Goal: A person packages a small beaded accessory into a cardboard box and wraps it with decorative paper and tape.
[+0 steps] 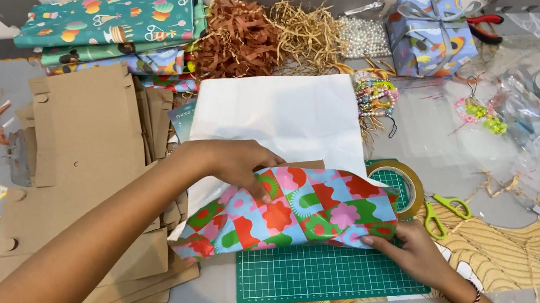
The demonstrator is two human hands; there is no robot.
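- Two hands were on one sheet of wrapping paper (290,213), flower-patterned in red, pink, green and blue, lying over a green cutting mat (316,273) on the desk (451,152).
- The left hand (241,161) pressed flat, fingers spread, on the upper edge of the folded-over flap; the corner of a brown box (301,165) showed just beyond it.
- The right hand (411,250) pinched the flap's lower right corner between thumb and fingers.
- The far part of the sheet lay white side up (287,119), unfolded.
- Judgement: wrapping looked at an early stage. One flap was turned over; no tape was seen on the paper, and the far side and the ends were not yet folded.
- A tape roll (407,180) lay just beside the paper's right edge, green scissors (443,210) near it.
- Flat cardboard (87,191) lay stacked at left; folded paper (110,28), shredded filler (258,36) and a wrapped gift box (431,34) sat at the far edge.
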